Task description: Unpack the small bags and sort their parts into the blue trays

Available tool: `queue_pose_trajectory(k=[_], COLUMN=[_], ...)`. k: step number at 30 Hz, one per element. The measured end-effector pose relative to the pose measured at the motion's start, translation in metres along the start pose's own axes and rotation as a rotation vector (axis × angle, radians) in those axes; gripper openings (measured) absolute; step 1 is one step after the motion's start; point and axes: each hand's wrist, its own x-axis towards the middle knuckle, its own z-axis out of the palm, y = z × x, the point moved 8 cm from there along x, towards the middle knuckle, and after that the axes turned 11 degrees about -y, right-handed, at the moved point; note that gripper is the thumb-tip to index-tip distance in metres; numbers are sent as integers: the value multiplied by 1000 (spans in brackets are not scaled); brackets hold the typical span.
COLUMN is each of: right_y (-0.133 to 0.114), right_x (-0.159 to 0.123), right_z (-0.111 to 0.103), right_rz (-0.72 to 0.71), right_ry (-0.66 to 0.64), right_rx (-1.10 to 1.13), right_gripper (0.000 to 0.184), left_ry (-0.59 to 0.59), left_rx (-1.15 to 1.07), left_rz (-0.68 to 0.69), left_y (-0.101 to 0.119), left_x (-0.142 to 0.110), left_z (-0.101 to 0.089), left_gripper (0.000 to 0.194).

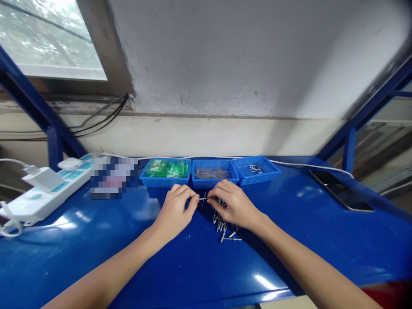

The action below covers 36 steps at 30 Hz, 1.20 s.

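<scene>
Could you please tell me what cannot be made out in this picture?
All in the head view:
Part of the pile of pins: hidden by the right hand.
Ends of the held pin: covered by the fingers of the right and left hand.
Pixelated item: masked by mosaic blocks.
Contents of the green packets: too small.
Red thing: blurred, cut off by the picture's edge.

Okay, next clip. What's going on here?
A person pinches a thin metal piece between the fingertips of their left hand and right hand. Loose metal pins lie on the blue table beneath and beside the right hand. Behind the hands stand three blue bins, side by side, each holding small items.
</scene>
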Motion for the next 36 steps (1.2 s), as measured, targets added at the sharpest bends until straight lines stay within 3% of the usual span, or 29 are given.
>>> queue_pose_trajectory(k=[7, 13, 18, 20, 23, 27, 30, 34, 36], right_y=[3, -2, 3, 22, 67, 105, 91, 22, -8], right_x=[-2, -2, -6, -14, -39, -61, -48, -8, 0], right_z=[-6, -5, -19, -40, -75, -91, -76, -27, -9], right_rz=[24, -3, -27, 51, 319, 607, 555, 144, -4], right_ry=[45, 53, 111, 230, 461, 553, 475, 121, 7], right_rx=[39, 43, -20, -58, -188, -366, -305, -69, -37], right_gripper=[22, 19, 19, 21, 30, 31, 28, 22, 20], left_ry=[35, 1, -241, -338, -426, -422, -358, -215, -155], left_rx=[-78, -34, 89, 184, 274, 243, 127, -77, -171], left_rz=[30, 39, 125, 135, 105, 75, 95, 62, 30], left_y=[3, 6, 4, -4, -19, -22, -12, -6, -6], left_x=[-3, -2, 2, 0, -3, -4, -2, -1, -1], left_z=[0, -1, 5, 5, 5, 9, 12, 6, 2], left_gripper=[13, 24, 24, 24, 17, 19, 19, 14, 13])
